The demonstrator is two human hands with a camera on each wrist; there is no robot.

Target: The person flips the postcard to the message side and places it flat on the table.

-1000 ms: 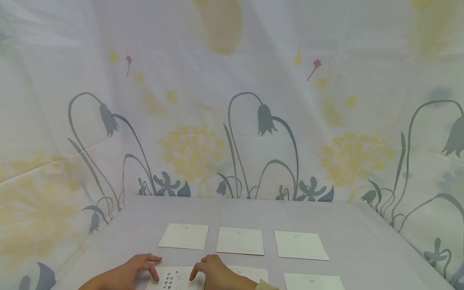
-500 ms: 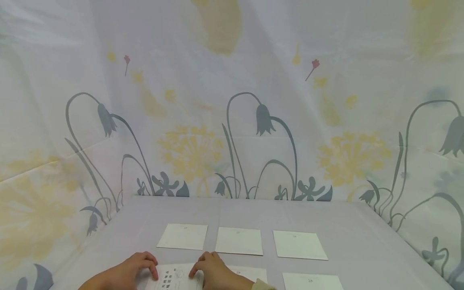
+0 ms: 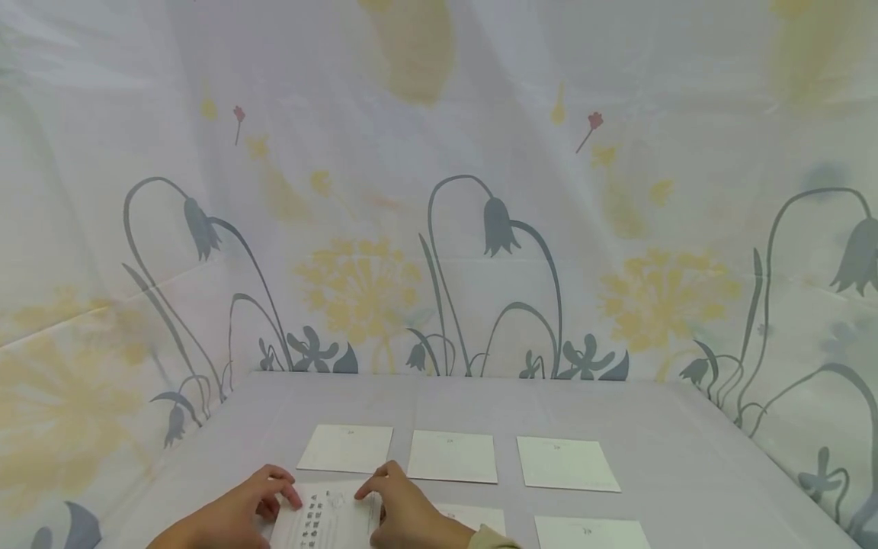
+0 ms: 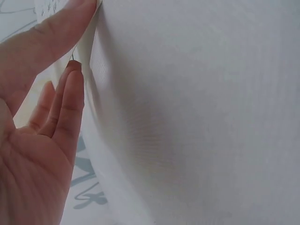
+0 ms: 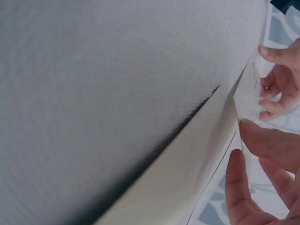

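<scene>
A white card printed with dark characters (image 3: 329,515) lies between my two hands at the bottom of the head view. My left hand (image 3: 233,512) pinches its left edge; in the left wrist view the left thumb lies over the card (image 4: 49,10), with fingertips beneath. On the opposite edge my right hand (image 3: 411,511) pinches the card with thumb and fingers. The right wrist view shows this card (image 5: 246,96) standing tilted off the table, with the left hand (image 5: 283,79) at its far side. Its near end is cut off in the head view.
Three blank-looking cards form a back row: left card (image 3: 346,448), middle card (image 3: 453,457), right card (image 3: 568,463). A partly covered card (image 3: 473,516) and another card (image 3: 590,534) lie nearer. Behind the pale table (image 3: 480,400) hangs a flowered curtain (image 3: 329,183).
Both hands and the printed card have risen a little in the head view, so more of its print shows. The other cards have stayed in place.
</scene>
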